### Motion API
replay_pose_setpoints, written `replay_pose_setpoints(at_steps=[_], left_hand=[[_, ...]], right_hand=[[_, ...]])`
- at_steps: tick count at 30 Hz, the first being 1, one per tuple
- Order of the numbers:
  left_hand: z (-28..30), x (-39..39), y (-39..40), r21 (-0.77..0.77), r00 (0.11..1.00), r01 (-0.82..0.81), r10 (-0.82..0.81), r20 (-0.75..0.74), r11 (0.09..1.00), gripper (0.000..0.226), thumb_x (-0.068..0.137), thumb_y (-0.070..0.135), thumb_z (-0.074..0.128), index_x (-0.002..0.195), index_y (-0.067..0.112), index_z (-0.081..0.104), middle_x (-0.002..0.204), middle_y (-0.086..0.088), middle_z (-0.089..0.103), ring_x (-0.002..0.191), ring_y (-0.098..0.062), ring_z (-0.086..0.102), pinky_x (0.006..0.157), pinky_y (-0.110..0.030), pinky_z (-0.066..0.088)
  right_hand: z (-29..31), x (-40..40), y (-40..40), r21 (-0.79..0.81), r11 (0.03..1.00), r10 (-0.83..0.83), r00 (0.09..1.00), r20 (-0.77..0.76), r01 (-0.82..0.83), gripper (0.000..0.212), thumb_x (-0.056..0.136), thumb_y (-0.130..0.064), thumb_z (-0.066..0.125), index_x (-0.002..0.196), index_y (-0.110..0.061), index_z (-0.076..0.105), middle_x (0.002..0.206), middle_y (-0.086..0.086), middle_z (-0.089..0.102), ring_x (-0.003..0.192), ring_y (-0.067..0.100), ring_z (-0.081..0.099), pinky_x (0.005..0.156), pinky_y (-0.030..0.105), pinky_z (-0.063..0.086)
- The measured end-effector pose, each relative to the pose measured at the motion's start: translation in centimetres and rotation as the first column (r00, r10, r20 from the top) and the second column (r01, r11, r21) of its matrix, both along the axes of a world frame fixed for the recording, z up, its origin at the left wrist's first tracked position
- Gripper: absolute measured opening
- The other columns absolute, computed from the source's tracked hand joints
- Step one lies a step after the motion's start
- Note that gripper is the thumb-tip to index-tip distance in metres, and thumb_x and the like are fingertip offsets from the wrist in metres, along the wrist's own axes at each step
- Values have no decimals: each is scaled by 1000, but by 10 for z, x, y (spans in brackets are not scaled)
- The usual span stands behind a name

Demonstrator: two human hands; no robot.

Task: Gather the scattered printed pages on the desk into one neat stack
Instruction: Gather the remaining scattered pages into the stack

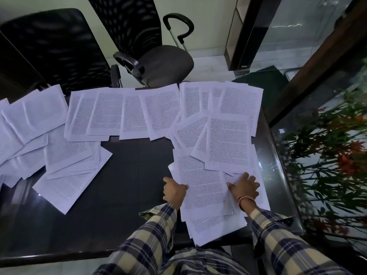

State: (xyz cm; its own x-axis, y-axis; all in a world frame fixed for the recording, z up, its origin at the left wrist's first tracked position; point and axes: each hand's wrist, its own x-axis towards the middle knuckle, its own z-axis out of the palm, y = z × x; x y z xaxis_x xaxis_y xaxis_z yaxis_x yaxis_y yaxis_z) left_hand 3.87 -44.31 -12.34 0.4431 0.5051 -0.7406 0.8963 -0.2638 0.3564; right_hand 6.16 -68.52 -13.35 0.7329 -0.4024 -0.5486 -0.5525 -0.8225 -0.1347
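Several printed pages lie scattered over the dark desk (127, 175). A loose pile of pages (202, 187) sits at the near right, hanging a little over the front edge. My left hand (173, 192) grips that pile's left edge, fingers tucked under the top sheets. Flat on the pile's right side rests my right hand (245, 187), fingers spread, a pink band on the wrist. More pages (228, 141) overlap just beyond the pile. A row of pages (123, 114) runs along the far edge. Another heap (65, 155) covers the left.
Two black mesh office chairs (153, 62) stand behind the desk's far edge. A glass partition and a plant with red flowers (337, 155) border the desk on the right. Bare desk surface shows in the middle and near left.
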Motion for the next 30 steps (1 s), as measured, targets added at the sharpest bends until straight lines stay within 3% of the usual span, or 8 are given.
replay_pose_setpoints(at_steps=[3,5,8,12,18,22,25,30], left_hand=[[-6,1,11,-162,995,-68,79,63,984,23,82,19,85,88,10,64,102,-6,71,86,-24,68,84,-41,60],[-5,5,25,-305,983,-121,158,99,945,16,85,11,81,95,4,71,98,-7,73,82,-23,71,75,-36,61],[6,16,59,-446,955,-134,235,179,885,30,90,4,76,118,-5,70,105,-16,76,96,-35,74,88,-48,61],[18,27,123,-445,940,-85,220,261,892,28,94,-1,69,122,-4,68,111,-20,75,99,-38,73,92,-52,58],[24,36,166,-529,936,-95,256,241,844,19,97,1,65,115,2,70,116,-19,75,97,-37,74,92,-51,57],[25,33,168,-580,934,-98,276,227,809,27,99,5,64,126,2,67,122,-17,74,108,-39,72,90,-49,59],[25,28,169,-588,938,-93,270,219,803,27,100,8,64,126,3,67,121,-14,75,108,-37,72,83,-45,61],[22,23,191,-507,896,-191,360,259,841,29,99,8,66,127,5,66,120,-13,74,107,-35,70,88,-46,57]], right_hand=[[1,0,4,5,1000,-8,999,32,8,87,80,-52,77,143,-7,36,142,21,42,126,45,43,97,57,47],[1,-2,5,20,1000,-19,998,54,18,91,76,-54,79,141,-6,37,139,20,44,125,45,43,95,58,46],[2,-2,6,27,999,-30,998,60,28,97,71,-61,81,140,-8,37,140,18,44,126,45,42,99,60,42],[5,-3,11,50,998,-51,997,59,48,103,71,-63,81,145,-9,35,146,17,40,134,46,37,111,67,28],[6,-7,44,97,994,45,998,38,-49,113,70,-67,79,152,-11,25,150,17,35,137,44,34,111,65,32],[10,-12,70,89,983,160,987,5,-160,117,71,-72,74,155,-11,20,153,15,33,138,41,33,108,63,37],[13,-16,81,90,972,217,976,1,-216,111,75,-72,70,154,-12,21,149,13,35,135,38,36,104,58,42],[16,-7,72,90,962,260,966,-7,-258,96,79,-65,71,148,-14,29,145,11,35,132,36,38,99,55,46]])
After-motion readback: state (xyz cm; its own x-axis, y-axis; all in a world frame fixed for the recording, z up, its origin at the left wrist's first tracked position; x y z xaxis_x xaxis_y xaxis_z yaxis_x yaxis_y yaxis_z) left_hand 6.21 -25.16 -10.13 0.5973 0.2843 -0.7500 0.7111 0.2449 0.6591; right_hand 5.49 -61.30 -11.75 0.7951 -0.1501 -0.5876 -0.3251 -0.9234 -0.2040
